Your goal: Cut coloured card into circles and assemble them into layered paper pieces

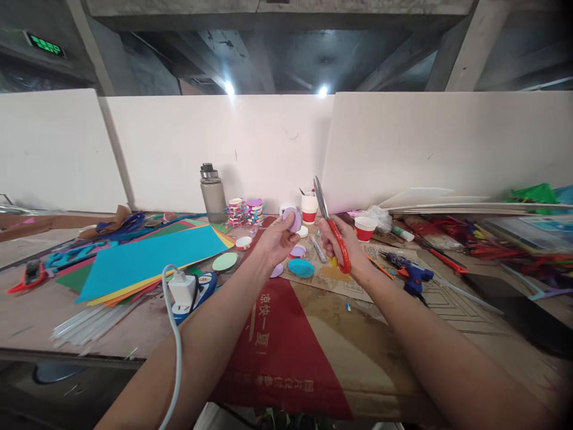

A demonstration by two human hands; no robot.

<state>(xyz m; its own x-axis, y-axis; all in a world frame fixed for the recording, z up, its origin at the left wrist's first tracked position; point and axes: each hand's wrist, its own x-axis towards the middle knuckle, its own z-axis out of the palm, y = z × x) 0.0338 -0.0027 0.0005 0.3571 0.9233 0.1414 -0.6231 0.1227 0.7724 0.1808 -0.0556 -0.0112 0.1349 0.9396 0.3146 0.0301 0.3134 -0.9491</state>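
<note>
Between the fingers of my left hand is a round purple paper disc, held up over the table. My right hand grips a pair of scissors with orange-red handles, their blades pointing up and away from me. The scissors and the disc are apart. Below them on the cardboard lie a blue disc, a shallow cup piece with a purple face and a white round piece. A pale green disc rests farther left.
Coloured paper sheets, a white plug with its cable and clear glue sticks lie at left. Behind stand a grey bottle and red-white paper cups. A blue glue gun lies at right.
</note>
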